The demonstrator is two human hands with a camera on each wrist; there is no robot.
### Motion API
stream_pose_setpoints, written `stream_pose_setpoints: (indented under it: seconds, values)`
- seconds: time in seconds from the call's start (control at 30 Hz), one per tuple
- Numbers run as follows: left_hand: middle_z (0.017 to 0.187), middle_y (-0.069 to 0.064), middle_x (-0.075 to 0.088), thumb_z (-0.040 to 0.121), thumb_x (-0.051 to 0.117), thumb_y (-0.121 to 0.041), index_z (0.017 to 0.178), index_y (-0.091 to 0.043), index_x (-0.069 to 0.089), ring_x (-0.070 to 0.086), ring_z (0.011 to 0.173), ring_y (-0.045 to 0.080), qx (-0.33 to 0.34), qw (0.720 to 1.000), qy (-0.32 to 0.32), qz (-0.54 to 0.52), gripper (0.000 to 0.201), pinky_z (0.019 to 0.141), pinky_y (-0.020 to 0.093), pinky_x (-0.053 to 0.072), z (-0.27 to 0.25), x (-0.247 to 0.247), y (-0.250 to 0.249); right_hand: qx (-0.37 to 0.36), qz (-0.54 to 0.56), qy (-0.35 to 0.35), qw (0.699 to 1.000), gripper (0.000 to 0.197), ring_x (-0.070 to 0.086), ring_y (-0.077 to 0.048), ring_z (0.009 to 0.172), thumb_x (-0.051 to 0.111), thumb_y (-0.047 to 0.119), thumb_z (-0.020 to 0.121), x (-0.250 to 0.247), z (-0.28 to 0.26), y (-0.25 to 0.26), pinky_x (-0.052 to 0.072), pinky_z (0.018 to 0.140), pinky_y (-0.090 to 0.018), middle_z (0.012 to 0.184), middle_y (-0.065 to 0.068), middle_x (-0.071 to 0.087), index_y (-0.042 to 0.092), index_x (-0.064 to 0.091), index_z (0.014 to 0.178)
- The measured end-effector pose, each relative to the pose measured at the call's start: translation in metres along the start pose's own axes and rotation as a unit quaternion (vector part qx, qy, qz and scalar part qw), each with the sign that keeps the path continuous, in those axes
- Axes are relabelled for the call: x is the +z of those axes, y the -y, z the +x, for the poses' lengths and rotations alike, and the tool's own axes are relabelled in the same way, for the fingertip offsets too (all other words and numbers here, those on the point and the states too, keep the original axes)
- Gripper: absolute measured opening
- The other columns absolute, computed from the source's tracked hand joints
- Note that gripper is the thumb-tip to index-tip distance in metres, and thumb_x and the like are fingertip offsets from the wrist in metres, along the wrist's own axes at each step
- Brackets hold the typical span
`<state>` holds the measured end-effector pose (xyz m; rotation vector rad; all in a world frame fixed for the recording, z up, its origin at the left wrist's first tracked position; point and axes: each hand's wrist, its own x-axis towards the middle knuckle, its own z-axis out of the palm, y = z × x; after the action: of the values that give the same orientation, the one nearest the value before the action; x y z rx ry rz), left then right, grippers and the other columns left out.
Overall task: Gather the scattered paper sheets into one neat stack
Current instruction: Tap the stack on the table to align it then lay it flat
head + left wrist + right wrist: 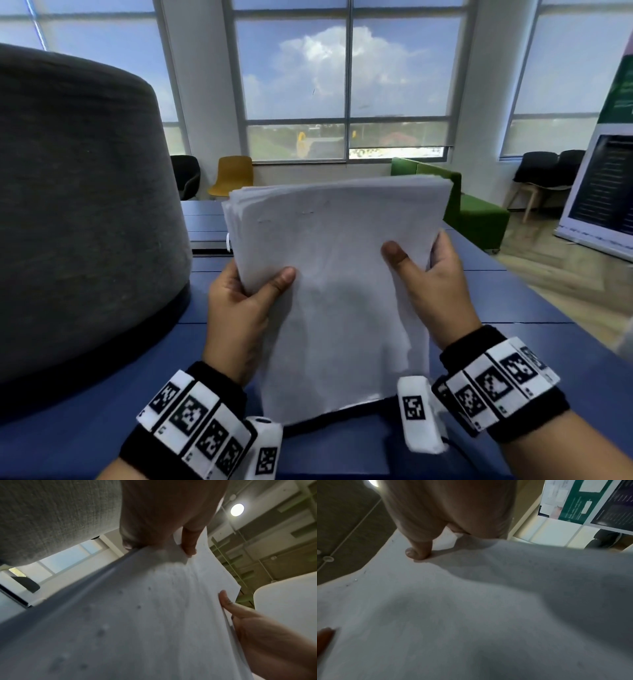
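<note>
A stack of white paper sheets point(335, 291) stands nearly upright in the head view, its lower edge at the blue table point(513, 301). My left hand point(239, 301) grips the stack's left edge, thumb on the front and fingers behind. Opposite it, my right hand point(435, 284) grips the right edge the same way. The upper left corners of the sheets fan out slightly. In the left wrist view the paper stack point(154, 615) fills the middle, with my left hand point(171, 520) above it and the other hand's thumb at the right. The right wrist view shows the paper point(471, 608) under my right hand point(445, 513).
A large grey fabric-covered rounded object point(78, 205) stands on the table at the left, close to my left hand. Beyond the table are a yellow chair point(233, 174), black chairs, a green sofa point(479, 212) and windows. A poster stand point(603, 185) is at the right.
</note>
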<state>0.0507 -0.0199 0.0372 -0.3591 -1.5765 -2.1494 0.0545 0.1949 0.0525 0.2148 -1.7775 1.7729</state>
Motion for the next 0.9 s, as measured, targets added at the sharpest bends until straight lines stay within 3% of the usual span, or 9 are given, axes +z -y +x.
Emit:
stream_pose_setpoints:
  seconds: [0.13,0.2,0.3,0.4,0.57,0.63,0.7,0.77,0.9]
  values:
    - [0.088,-0.003,0.074,0.081,0.072,0.0,0.099,-0.019,0.064,0.07,0.076,0.007,0.016,1.0,0.001,0.027,0.027,0.067,0.021,0.057,0.003,0.003,0.005,-0.024,0.003,-0.03,0.999,0.045,0.066,-0.012,0.099,0.071,0.043,0.066,0.002,-0.003,-0.008,0.054,0.082,-0.029,0.107,0.006,0.067,0.029,0.053,0.105]
    - [0.094,-0.004,0.074,0.082,0.074,-0.006,0.105,-0.023,0.062,0.071,0.083,0.006,0.015,0.998,0.011,0.055,0.031,0.072,0.022,0.058,0.001,0.001,0.011,-0.014,0.004,-0.034,0.999,0.036,0.066,-0.012,0.1,0.071,0.042,0.072,0.001,-0.009,-0.017,0.055,0.084,-0.033,0.107,0.008,0.068,0.033,0.054,0.103]
    - [0.096,-0.018,0.071,0.085,0.069,-0.006,0.105,-0.036,0.055,0.068,0.089,-0.003,0.013,0.992,0.03,0.125,0.038,0.076,0.021,0.056,-0.008,-0.004,0.02,0.001,-0.016,-0.027,1.0,0.025,0.067,-0.013,0.098,0.07,0.024,0.084,0.0,-0.019,-0.026,0.056,0.087,-0.04,0.105,0.007,0.07,0.032,0.056,0.104]
    - [0.095,-0.015,0.067,0.085,0.063,0.007,0.102,-0.035,0.052,0.066,0.083,-0.008,0.023,0.988,0.024,0.151,0.047,0.072,0.017,0.053,-0.01,-0.004,0.02,-0.008,-0.037,-0.036,0.999,0.025,0.068,-0.014,0.095,0.07,0.016,0.085,0.0,-0.018,-0.022,0.056,0.086,-0.041,0.101,0.009,0.069,0.032,0.057,0.098]
    - [0.096,-0.009,0.066,0.083,0.057,0.016,0.106,-0.027,0.052,0.066,0.079,-0.006,0.039,0.991,-0.001,0.128,0.05,0.072,0.016,0.056,-0.009,0.0,0.018,-0.077,-0.045,-0.048,0.995,0.035,0.064,0.006,0.087,0.068,0.009,0.086,0.005,-0.009,-0.001,0.053,0.075,-0.016,0.095,0.019,0.063,0.038,0.051,0.096]
    - [0.091,-0.013,0.071,0.084,0.062,0.01,0.103,-0.03,0.054,0.068,0.081,-0.005,0.026,0.99,0.015,0.14,0.045,0.074,0.017,0.057,-0.012,-0.001,0.022,-0.079,-0.059,-0.048,0.994,0.028,0.065,0.001,0.09,0.069,0.019,0.085,0.004,-0.012,-0.001,0.055,0.077,-0.022,0.096,0.017,0.065,0.039,0.052,0.096]
    - [0.09,-0.015,0.073,0.082,0.068,0.004,0.1,-0.03,0.056,0.07,0.086,0.001,0.007,0.989,0.03,0.146,0.041,0.074,0.019,0.058,-0.017,-0.003,0.023,-0.066,-0.068,-0.052,0.994,0.021,0.066,-0.009,0.09,0.067,0.037,0.079,0.001,-0.016,-0.003,0.057,0.079,-0.037,0.096,0.012,0.067,0.037,0.054,0.095]
    - [0.097,-0.012,0.072,0.079,0.074,-0.003,0.106,-0.03,0.056,0.07,0.092,0.006,0.012,0.99,0.03,0.134,0.042,0.077,0.024,0.059,-0.017,0.0,0.015,-0.057,-0.052,-0.055,0.995,0.028,0.067,-0.016,0.092,0.063,0.048,0.073,-0.001,-0.017,0.002,0.057,0.082,-0.048,0.098,0.007,0.067,0.036,0.054,0.097]
    - [0.097,-0.012,0.068,0.072,0.066,-0.014,0.118,-0.028,0.051,0.068,0.086,0.001,0.07,0.991,0.021,0.114,0.05,0.07,0.025,0.059,0.002,0.01,-0.011,-0.09,-0.025,-0.073,0.993,0.04,0.063,-0.021,0.101,0.063,0.038,0.078,0.002,-0.003,0.021,0.055,0.087,-0.046,0.111,-0.004,0.062,0.03,0.048,0.114]
